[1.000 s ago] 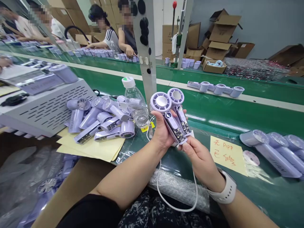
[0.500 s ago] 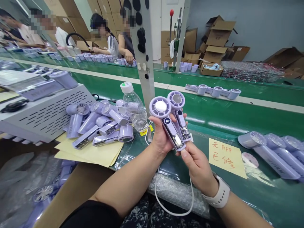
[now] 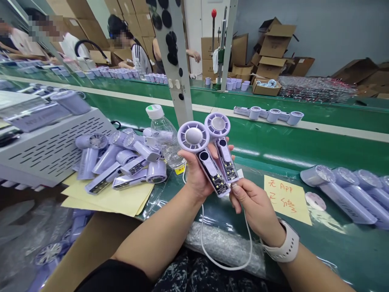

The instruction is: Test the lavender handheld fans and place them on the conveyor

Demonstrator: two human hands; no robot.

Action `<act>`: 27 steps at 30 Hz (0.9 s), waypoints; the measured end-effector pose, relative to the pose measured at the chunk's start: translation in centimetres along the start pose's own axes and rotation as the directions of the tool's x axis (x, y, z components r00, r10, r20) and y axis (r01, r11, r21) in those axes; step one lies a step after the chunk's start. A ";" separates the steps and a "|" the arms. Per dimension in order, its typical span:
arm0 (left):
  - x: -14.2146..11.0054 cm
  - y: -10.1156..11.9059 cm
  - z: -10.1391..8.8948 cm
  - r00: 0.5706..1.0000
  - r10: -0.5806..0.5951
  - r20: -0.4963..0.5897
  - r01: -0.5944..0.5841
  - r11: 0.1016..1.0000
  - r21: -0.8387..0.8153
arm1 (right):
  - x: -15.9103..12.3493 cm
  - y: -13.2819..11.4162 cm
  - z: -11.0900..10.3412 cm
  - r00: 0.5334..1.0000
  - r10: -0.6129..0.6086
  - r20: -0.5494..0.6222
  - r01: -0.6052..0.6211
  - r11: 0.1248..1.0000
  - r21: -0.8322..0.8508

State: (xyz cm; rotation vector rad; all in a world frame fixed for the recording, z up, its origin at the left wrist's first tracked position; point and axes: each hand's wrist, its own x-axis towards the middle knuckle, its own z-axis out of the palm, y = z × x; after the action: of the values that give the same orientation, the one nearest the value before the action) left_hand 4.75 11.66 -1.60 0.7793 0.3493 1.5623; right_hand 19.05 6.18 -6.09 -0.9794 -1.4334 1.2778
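Observation:
Two purple handheld fans lie side by side in my left hand (image 3: 197, 176), which is closed round their handles. The nearer fan (image 3: 193, 136) and the farther fan (image 3: 217, 125) both have round ribbed heads, silver centres and clear-fronted handles showing circuit boards. Their small round displays are dark. My right hand (image 3: 251, 202) pinches the end of a white cable (image 3: 226, 268) at the bottom of the farther fan's handle. Whether the plug sits inside the port cannot be made out. The cable loops down over my lap.
A pile of purple fans (image 3: 121, 156) lies left on yellow paper (image 3: 106, 198), beside a vented grey box (image 3: 57, 150) and a water bottle (image 3: 165, 138). More fans (image 3: 343, 190) and a handwritten note (image 3: 287, 198) are right. Behind runs a green conveyor (image 3: 273, 142); people work beyond it.
My right hand has shifted with the cable end from the nearer fan's base to the farther fan's base. The nearer fan's lit display has gone dark. A co-worker's arm reaches right behind the post.

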 end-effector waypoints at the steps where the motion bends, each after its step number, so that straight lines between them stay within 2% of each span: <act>1: 0.0 -0.1 0.0 1.000 0.004 -0.007 -0.004 1.000 0.007 | 0.0 -0.1 0.0 1.000 0.004 -0.005 -0.004 1.000 -0.003; 7: -0.4 -1.3 0.4 0.998 0.045 -0.049 -0.041 0.997 0.068 | -0.2 -0.4 1.1 0.984 0.037 -0.177 -0.029 0.998 0.051; 10: -0.4 -1.5 0.3 0.998 0.046 -0.041 -0.043 0.997 0.065 | -0.1 -0.6 1.1 0.985 0.021 -0.172 -0.019 1.000 0.009; 14: 0.2 -0.8 -0.2 1.000 -0.014 -0.010 0.014 1.000 0.022 | 0.6 -0.9 -0.7 0.986 -0.136 -0.099 0.120 0.981 -0.151; 16: 0.3 -0.4 -0.5 0.999 -0.033 -0.022 0.033 0.999 0.016 | 1.0 -1.0 -1.8 0.964 -0.210 -0.161 0.166 0.954 -0.250; 18: 0.1 -0.3 -0.8 0.998 -0.058 0.012 0.057 0.996 0.063 | 1.3 -0.9 -2.7 0.942 -0.221 -0.251 0.146 0.947 -0.285; 20: -0.3 -0.5 -1.2 0.981 -0.146 0.130 0.121 0.976 0.184 | 1.3 -1.0 -3.3 0.961 -0.147 -0.236 0.111 0.981 -0.157; 22: -0.3 -0.9 -1.8 0.940 -0.238 0.245 0.149 0.931 0.332 | 1.1 -1.3 -3.8 0.987 -0.092 -0.133 0.100 0.993 0.058; 23: -0.2 -1.1 -2.1 0.929 -0.260 0.262 0.145 0.910 0.389 | 1.0 -1.5 -4.1 0.991 -0.086 -0.099 0.100 0.986 0.136; 25: 0.4 -1.5 -2.6 0.942 -0.263 0.207 0.158 0.895 0.418 | 1.0 -1.9 -4.7 0.990 -0.084 -0.113 0.104 0.979 0.178; 27: 1.2 -1.5 -2.8 0.954 -0.288 0.087 0.241 0.905 0.350 | 1.0 -2.2 -5.2 0.984 -0.059 -0.166 0.085 0.985 0.153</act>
State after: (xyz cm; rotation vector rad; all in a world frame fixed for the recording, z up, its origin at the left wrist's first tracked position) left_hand 4.11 13.66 -4.23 1.0516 0.6062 1.1984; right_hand 23.92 8.08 -3.74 -0.8941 -1.2125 1.2116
